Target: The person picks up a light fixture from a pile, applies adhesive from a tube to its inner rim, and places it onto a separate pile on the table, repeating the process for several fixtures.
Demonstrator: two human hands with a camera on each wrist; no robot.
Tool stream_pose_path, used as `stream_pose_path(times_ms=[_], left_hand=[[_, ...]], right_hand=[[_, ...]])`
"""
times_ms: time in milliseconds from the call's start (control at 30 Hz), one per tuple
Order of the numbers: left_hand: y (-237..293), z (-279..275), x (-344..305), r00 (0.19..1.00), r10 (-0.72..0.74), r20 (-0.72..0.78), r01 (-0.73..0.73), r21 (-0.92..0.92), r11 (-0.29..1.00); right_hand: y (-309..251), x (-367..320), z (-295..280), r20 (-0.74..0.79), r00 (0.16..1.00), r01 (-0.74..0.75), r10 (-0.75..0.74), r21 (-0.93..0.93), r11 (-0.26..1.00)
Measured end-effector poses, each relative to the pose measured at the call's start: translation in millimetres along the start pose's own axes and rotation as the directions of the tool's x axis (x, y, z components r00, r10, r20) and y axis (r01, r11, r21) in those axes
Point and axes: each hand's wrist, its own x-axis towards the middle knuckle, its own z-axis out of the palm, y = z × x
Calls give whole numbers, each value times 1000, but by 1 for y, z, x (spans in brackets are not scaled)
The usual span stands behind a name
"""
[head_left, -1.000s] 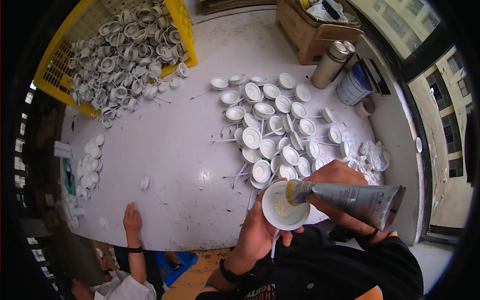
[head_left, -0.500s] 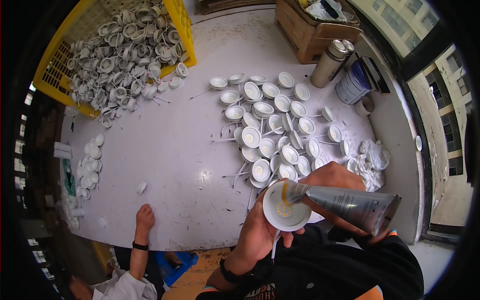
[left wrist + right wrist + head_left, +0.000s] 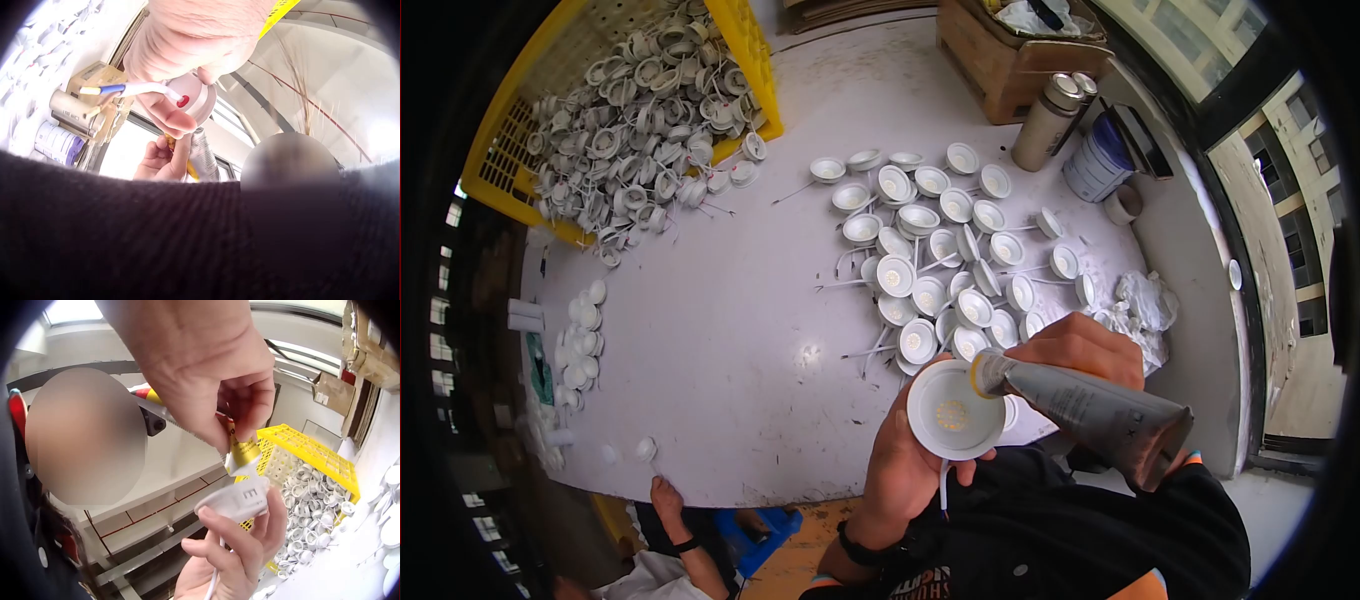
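Note:
My left hand (image 3: 895,485) holds a white round LED downlight (image 3: 928,432) from beneath, its dish facing up with a ring of yellow LEDs at the centre. A white cable hangs from its underside, showing a red grommet in the left wrist view. My right hand (image 3: 1085,350) grips a silver squeeze tube (image 3: 1090,405) near its yellow-banded neck. The tube slants down to the left, its nozzle end right at the dish's upper right rim. In the right wrist view, the yellow neck (image 3: 244,453) sits just above the lamp's edge.
Beyond my hands, several similar downlights (image 3: 895,275) cluster on the table (image 3: 730,300). A yellow crate (image 3: 765,75) spills lamp housings at back left. A flask (image 3: 1045,125), tub (image 3: 1095,165) and cardboard box (image 3: 1010,75) stand at back right. Another person's hand (image 3: 667,497) is at the front edge.
The downlight has shifted slightly left, and the tube's neck has moved from over the dish toward its rim. The other person's hand has drawn a small lamp toward the table's front edge.

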Motion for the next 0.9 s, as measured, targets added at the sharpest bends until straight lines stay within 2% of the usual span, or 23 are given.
stream_pose_path(times_ms=[67,300,367,400,433,500,533,633,733,767,833,900], left_hand=[[-1,-4,-1,999,30,14,-30,18,999],[-2,-4,1,995,97,-4,-97,21,995],[-3,0,4,995,93,-32,-93,17,996],[-4,1,6,994,89,-62,-89,9,996],[-4,0,6,994,88,-61,-87,12,996],[-5,-3,8,997,64,-40,-66,-49,997],[-5,-1,9,997,61,-39,-63,-46,997],[-4,2,11,997,40,-71,-38,31,999],[-5,0,12,999,1,-48,-1,13,1000],[-6,-2,12,1000,16,-12,-17,-54,998],[-7,-6,13,999,32,22,-29,-122,992],[-8,-9,13,999,16,33,-12,-100,995]], right_hand=[[-3,-1,-8,75,991,-119,114,59,991],[-6,1,-22,258,964,-89,70,65,994],[-3,4,-14,148,985,26,-89,378,925],[-4,3,-10,147,989,-41,-24,425,904],[-3,4,-8,144,989,-40,-24,426,904],[-1,5,-3,375,926,-215,33,453,865],[-1,0,10,174,985,-88,18,402,911],[-2,6,12,146,989,-63,16,324,944],[1,3,18,122,990,-97,64,280,955],[2,6,20,123,990,-97,65,281,955],[4,12,23,-20,1000,-10,14,183,983],[7,9,28,-69,997,-10,25,208,978]])
